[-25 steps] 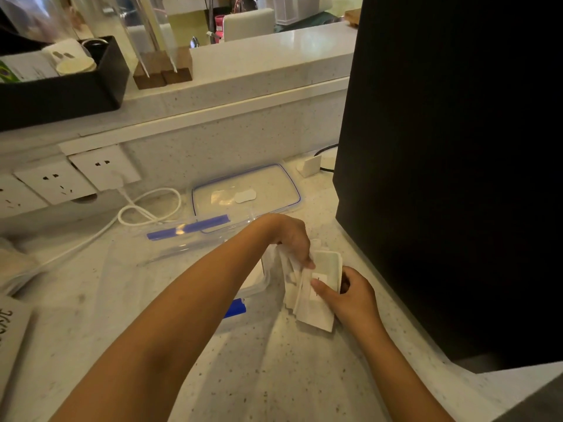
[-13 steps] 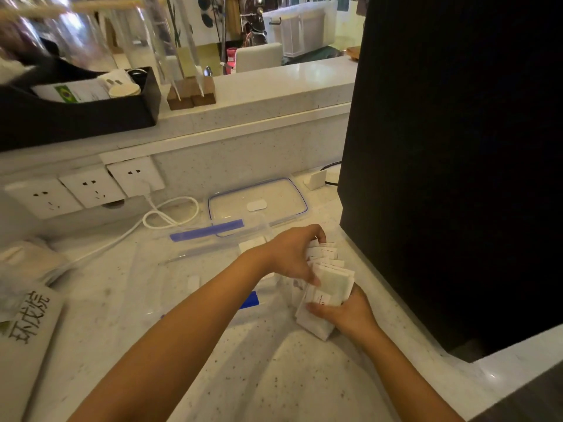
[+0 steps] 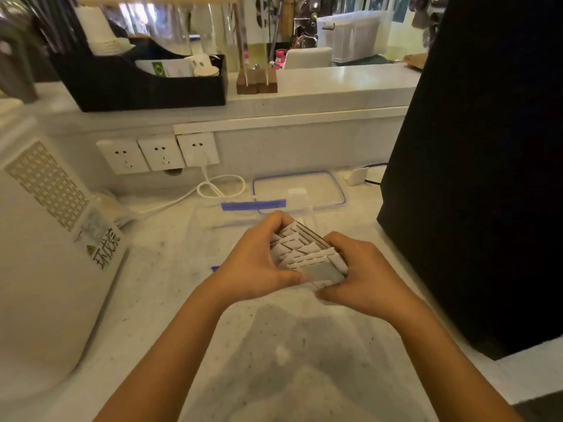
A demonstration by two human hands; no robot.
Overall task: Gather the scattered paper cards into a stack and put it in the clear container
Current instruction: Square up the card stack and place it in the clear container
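Between the two palms, just right of the frame's centre, sits the bundle of paper cards, and both grips are clamped on it: the left hand presses its fingers over the top edge and its thumb under the near corner, while the right hand cups the opposite side. The cards are gathered but not yet squared; their corners fan out in uneven steps, so the step in hand looks like evening up the stack. To do it well, I would loosen the pressure slightly, tap the long edge down on the table, then push the ends inward with the fingertips until no corners stick out, keeping both thumbs against the faces so nothing slides free. At twelve o'clock from the hands, just beyond them, stands the clear container with its blue clip, partly hidden by the fingers, and behind that lies its lid, flat on the table. A dark appliance stands close at three o'clock, so the right elbow has little room.
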